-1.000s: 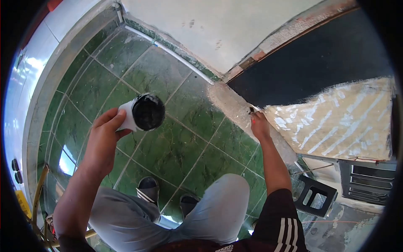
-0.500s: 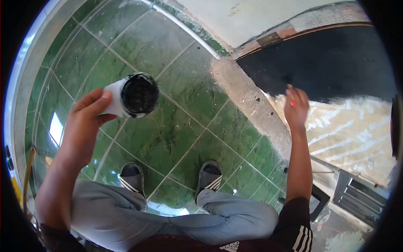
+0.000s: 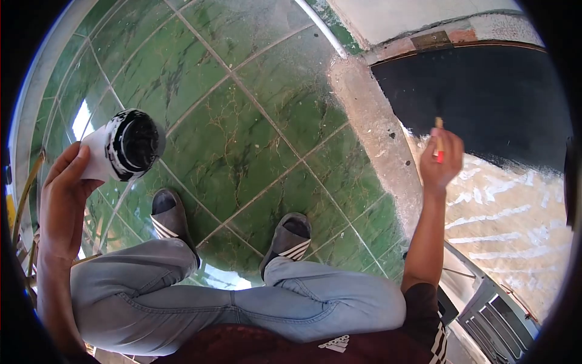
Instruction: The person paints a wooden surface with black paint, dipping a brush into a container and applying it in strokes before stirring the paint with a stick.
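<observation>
My left hand (image 3: 68, 173) is closed round a white jar (image 3: 100, 155), held tilted over the floor on the left. Black paint (image 3: 143, 141) shows inside its mouth and is smeared over the rim. On the right, my right hand (image 3: 447, 162) grips a paintbrush (image 3: 439, 148) with a wooden-coloured handle and a red part. The brush's tip is hard to make out against a flat panel. That panel is black (image 3: 485, 100) in its upper part and bare tan with white streaks (image 3: 485, 215) below. My right hand is over the border between the two.
Green marbled tiles (image 3: 260, 158) cover the floor, with my two sandalled feet on them. A rough concrete strip (image 3: 370, 115) runs between tiles and panel. A white pipe (image 3: 321, 27) lies at the top. A grey metal frame (image 3: 494, 321) stands at lower right.
My left hand and the jar have moved left and slightly down in the view. My right hand, still gripping the brush, appears a little further right. The whole view has shifted.
</observation>
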A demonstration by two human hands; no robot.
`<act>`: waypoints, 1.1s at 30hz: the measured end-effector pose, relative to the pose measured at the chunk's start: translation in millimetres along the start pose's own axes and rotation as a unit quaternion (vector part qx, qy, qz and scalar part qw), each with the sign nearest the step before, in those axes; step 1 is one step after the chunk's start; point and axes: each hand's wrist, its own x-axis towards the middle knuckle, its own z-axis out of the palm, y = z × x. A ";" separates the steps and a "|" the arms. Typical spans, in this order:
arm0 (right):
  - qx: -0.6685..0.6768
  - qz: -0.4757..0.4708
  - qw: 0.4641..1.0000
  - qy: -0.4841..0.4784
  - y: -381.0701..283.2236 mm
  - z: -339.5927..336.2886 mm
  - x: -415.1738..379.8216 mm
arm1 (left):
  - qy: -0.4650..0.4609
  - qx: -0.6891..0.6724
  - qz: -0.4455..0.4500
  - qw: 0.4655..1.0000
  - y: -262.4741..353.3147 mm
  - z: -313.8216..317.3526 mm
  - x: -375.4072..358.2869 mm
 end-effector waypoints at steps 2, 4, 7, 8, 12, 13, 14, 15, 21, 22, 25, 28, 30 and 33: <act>0.061 -0.022 0.995 -0.077 -2.8 24.9 -12.3 | -0.010 0.009 0.005 1.000 2.1 7.3 -6.9; 0.050 0.000 0.990 -0.132 14.4 53.1 -25.3 | -0.011 0.014 0.012 1.000 2.8 16.4 -11.7; 0.023 -0.019 0.997 -0.071 30.2 47.1 -17.3 | -0.033 0.018 0.026 0.999 6.8 25.4 -8.7; 0.031 0.013 0.999 -0.029 22.9 29.5 -8.9 | -0.028 0.016 0.031 0.999 9.8 30.6 -9.5; 0.070 0.010 0.998 0.000 -3.3 9.1 -13.9 | -0.028 -0.007 0.054 0.998 22.1 52.0 -5.0; 0.105 0.022 0.994 -0.031 -3.6 12.4 -22.9 | -0.030 -0.005 0.055 0.998 24.9 58.1 -4.8; 0.095 0.026 0.993 -0.061 6.2 19.4 -30.0 | -0.032 -0.002 0.057 0.998 27.1 63.1 -3.6; 0.086 0.028 0.992 -0.090 22.2 29.7 -34.7 | -0.038 -0.001 0.057 0.998 26.7 65.9 -0.6; -0.066 -0.014 0.990 0.123 21.8 -72.5 13.1 | -0.060 0.026 0.048 0.997 24.9 77.7 15.3; -0.132 0.006 0.973 0.188 5.3 -81.8 17.5 | -0.062 0.029 0.045 0.997 24.4 79.6 17.3; -0.134 -0.048 0.974 0.176 -3.8 -63.8 12.2 | -0.065 0.041 0.047 0.996 23.3 84.7 19.4; -0.121 -0.078 0.988 -0.056 10.6 12.4 -20.9 | -0.069 0.043 0.049 0.996 24.3 86.0 18.7; -0.050 -0.062 0.987 -0.137 3.0 49.7 -34.4 | -0.065 0.041 0.049 0.996 26.0 86.1 16.0; 0.093 0.001 0.982 -0.168 -23.4 64.6 -26.9 | -0.050 0.042 0.051 0.997 25.8 83.3 12.4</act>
